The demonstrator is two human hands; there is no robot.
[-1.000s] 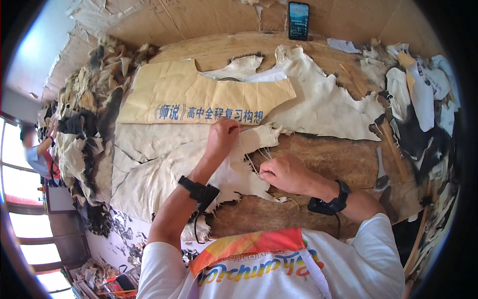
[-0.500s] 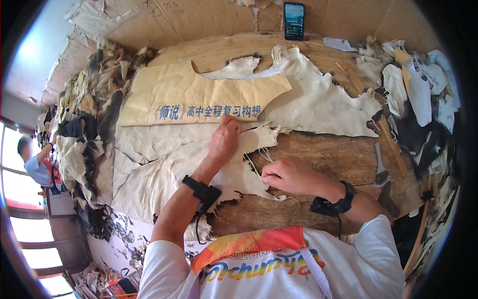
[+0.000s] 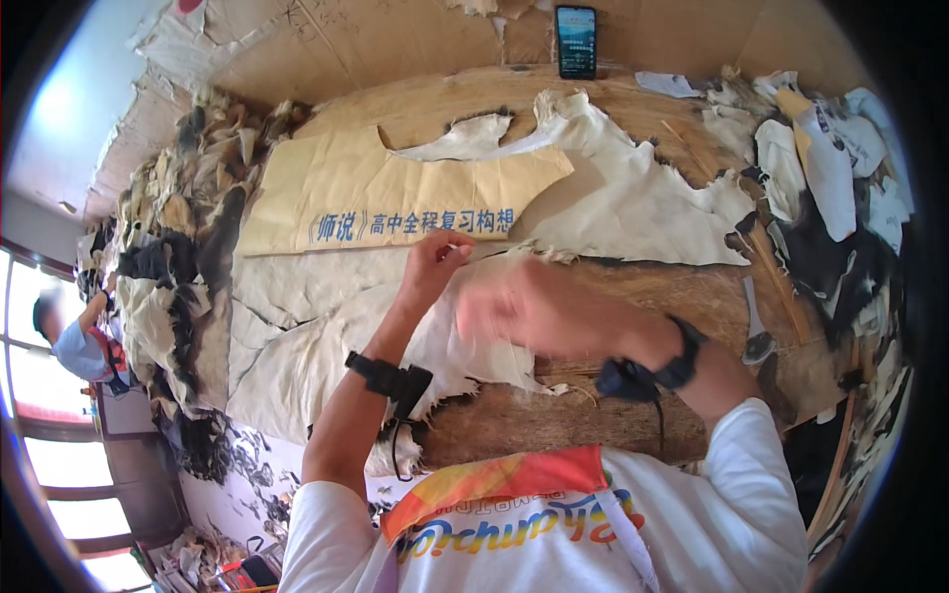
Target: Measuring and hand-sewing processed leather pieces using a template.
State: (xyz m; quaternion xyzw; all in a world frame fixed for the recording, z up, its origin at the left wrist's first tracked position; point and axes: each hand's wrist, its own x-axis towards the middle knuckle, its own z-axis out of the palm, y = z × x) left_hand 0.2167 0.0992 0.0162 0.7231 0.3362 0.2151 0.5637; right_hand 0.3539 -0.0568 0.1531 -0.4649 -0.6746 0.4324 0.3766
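Observation:
My left hand (image 3: 433, 267) has its fingertips drawn together at the lower edge of a brown paper pattern (image 3: 326, 183), over the pale hide (image 3: 297, 356); whatever is between them is too small to name. My right hand (image 3: 519, 306), smeared by motion, is just right of and below it, over the hide's ragged right part, and I cannot make out its fingers. A second pale hide (image 3: 633, 208) lies beside the pattern on the wooden work surface (image 3: 633, 306).
Fur scraps (image 3: 168, 267) are heaped at left, more scraps and white pieces (image 3: 820, 178) at right. A metal tool (image 3: 756, 326) and wooden stick (image 3: 776, 277) lie at right. A phone (image 3: 576, 42) stands against cardboard. Another person (image 3: 84, 346) works at far left.
My right hand has swung up and left toward my left hand from its lower position. My left hand has shifted slightly left, and the white cord seen earlier between the hands no longer shows clearly.

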